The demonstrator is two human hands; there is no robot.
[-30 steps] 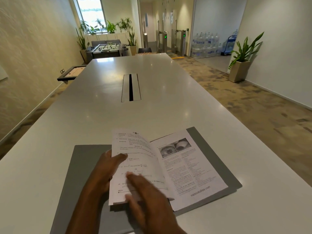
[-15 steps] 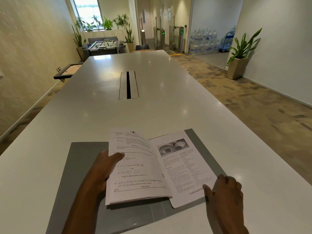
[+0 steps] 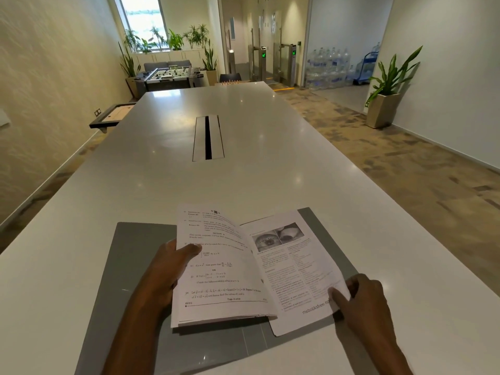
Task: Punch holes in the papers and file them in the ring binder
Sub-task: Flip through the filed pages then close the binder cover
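Papers (image 3: 224, 269) lifted by left hand (image 3: 165, 269); right hand (image 3: 365, 301) seemingly pinching page corner

An office: long white conference table (image 3: 243, 171), access turnstiles (image 3: 273, 63), stacked water bottles (image 3: 328, 67).

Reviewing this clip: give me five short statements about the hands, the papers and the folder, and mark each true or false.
1. The left hand holds a lifted stack of pages. True.
2. The right hand rests flat on the bare table, away from the papers. False: its fingers pinch the lower right corner of the page with the eye photos.
3. The papers lie on an open grey folder. True.
4. A hole punch stands beside the folder. False: none is in view.
5. The page under the left thumb shows colour photographs. False: it shows printed maths questions.
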